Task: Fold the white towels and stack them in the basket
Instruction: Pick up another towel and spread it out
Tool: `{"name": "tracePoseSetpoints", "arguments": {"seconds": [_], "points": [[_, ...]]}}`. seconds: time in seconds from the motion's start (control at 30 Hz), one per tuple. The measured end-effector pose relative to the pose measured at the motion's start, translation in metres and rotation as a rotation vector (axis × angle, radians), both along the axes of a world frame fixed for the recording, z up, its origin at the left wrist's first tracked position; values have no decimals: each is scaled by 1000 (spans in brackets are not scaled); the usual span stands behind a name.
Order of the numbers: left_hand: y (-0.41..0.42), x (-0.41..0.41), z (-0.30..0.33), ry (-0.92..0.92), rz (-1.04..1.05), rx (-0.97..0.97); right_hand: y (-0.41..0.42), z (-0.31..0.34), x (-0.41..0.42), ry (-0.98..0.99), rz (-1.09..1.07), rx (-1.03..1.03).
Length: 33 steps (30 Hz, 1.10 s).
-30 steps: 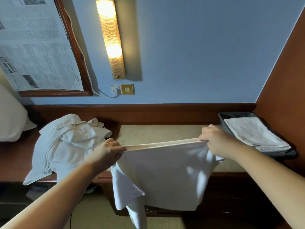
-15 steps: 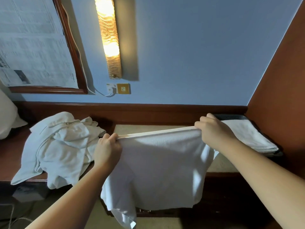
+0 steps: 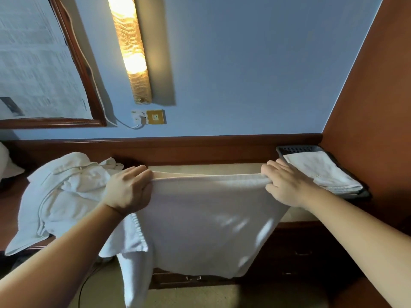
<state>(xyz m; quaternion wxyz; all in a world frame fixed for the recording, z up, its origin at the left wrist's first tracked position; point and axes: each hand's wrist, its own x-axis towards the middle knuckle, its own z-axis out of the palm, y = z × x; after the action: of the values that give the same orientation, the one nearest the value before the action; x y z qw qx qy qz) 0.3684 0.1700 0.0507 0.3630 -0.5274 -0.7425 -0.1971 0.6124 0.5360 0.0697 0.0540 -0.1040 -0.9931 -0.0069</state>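
Currently: fold | both hands, left (image 3: 129, 190) and right (image 3: 287, 183), grip towel (image 3: 204, 223) edge taut, probably squaring corners | basket (image 3: 299, 149) right

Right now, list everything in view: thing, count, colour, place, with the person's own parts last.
held towel: one, white, stretched between both hands, hanging over the counter's front edge
towel pile: one heap, white, unfolded, on the counter at left
basket: one, dark grey, far right of the counter
folded towels: a small stack, white, in the basket
counter: one, dark wood with beige top, along the wall
wall lamp: one, amber, lit, on the blue wall
wall socket: one, white and gold, below the lamp
left hand: grips the towel's top left edge
right hand: grips the top right edge
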Motion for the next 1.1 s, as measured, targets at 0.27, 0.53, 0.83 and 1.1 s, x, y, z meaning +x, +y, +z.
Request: {"name": "tracePoseSetpoints", "arguments": {"seconds": [0.27,0.53,0.83,1.1], "points": [[-4,-3,0,39,-96,-133,3,-17,-9,204,-17,130],[32,37,8,-15,-189,-122,-5,-4,-22,8,-333,-117],[15,11,-24,-173,-172,-242,-13,-12,-26,473,-375,-93],[-6,-1,-72,-287,-80,-215,-17,15,-42,564,-296,-43]]}}
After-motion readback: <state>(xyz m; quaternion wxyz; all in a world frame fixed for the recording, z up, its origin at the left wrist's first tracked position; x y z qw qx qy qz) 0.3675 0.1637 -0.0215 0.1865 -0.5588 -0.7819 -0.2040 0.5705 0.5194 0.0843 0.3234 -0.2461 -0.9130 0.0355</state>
